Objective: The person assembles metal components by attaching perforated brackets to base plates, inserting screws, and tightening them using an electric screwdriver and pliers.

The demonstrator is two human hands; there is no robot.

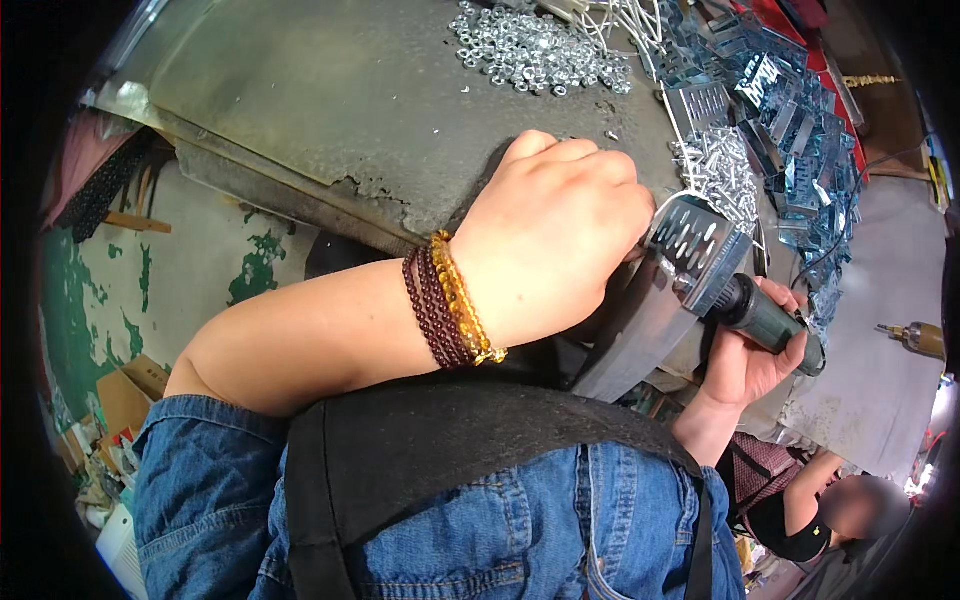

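Right hand (738, 362) wrapped round the dark green power driver (768, 318), thumb and fingers along its barrel. Left hand (562, 225) curled, knuckles up; cannot tell whether it grasps anything. Slotted metal case (690, 243) lies between left hand and driver, at the bench's near side, driver nose against or just beside its edge.

Bench (290, 90): grey, worn, edge ragged. Nuts (540, 50) heaped at the far side; screws (722, 175) piled just beyond the case; bluish brackets (800, 150) heaped to the right. Second driver (918, 340), yellowish, on a grey surface at far right. Floor (200, 235) shows peeling green paint; cardboard box (130, 392) lower left. Another person (800, 515), lower right.

Left fingertips hidden behind the hand; driver's tip not discernible. Rim items cut off by the fisheye's dark border.

Left forearm crosses from lower left, elbow bent, beaded bracelets (450, 300) at wrist. Right forearm short in view, rising from below, palm turned up.
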